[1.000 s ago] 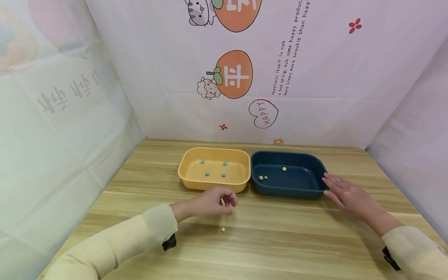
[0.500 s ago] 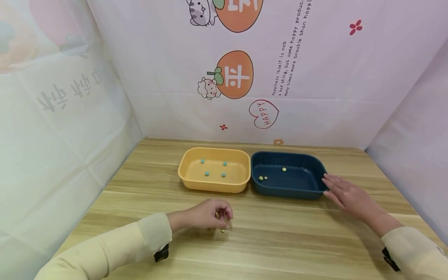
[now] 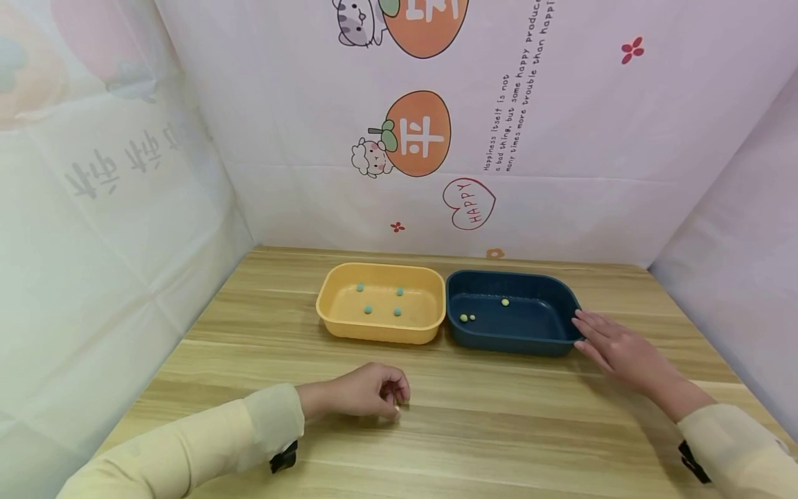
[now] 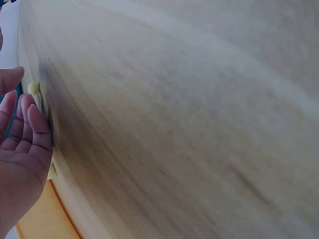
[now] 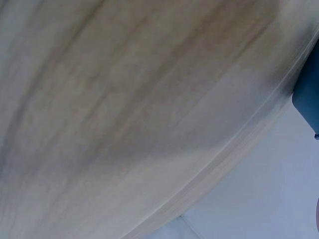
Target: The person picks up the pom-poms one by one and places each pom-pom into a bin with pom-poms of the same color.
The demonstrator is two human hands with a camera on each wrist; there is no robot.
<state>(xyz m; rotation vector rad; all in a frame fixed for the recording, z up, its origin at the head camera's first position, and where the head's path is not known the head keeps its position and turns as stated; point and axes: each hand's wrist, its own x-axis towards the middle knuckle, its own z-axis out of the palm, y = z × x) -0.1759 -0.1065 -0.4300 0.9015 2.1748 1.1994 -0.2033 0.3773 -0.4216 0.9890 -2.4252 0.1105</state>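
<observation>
My left hand [image 3: 368, 389] is low over the table, thumb and fingers loosely bent with a gap between their tips. A small pale yellow ball [image 4: 33, 88] sits right at those tips in the left wrist view; in the head view the thumb partly covers it. My right hand [image 3: 630, 350] rests straight fingers against the right end of a dark blue tray [image 3: 517, 342]. Inside that tray are three yellowish balls, one [image 3: 505, 302] apart from the other two. Several small teal balls [image 3: 368, 310] lie spread out in a yellow tray [image 3: 380, 333].
Both trays stand side by side toward the back of the wood-grain table [image 3: 499, 430]. A white printed cloth [image 3: 299, 138] hangs behind, with further cloth at the left and right sides. The blue tray's corner [image 5: 309, 89] shows at the right wrist view's edge.
My left hand has come down and toward me from beside the yellow tray to the loose yellow ball. My right hand has stayed at the blue tray.
</observation>
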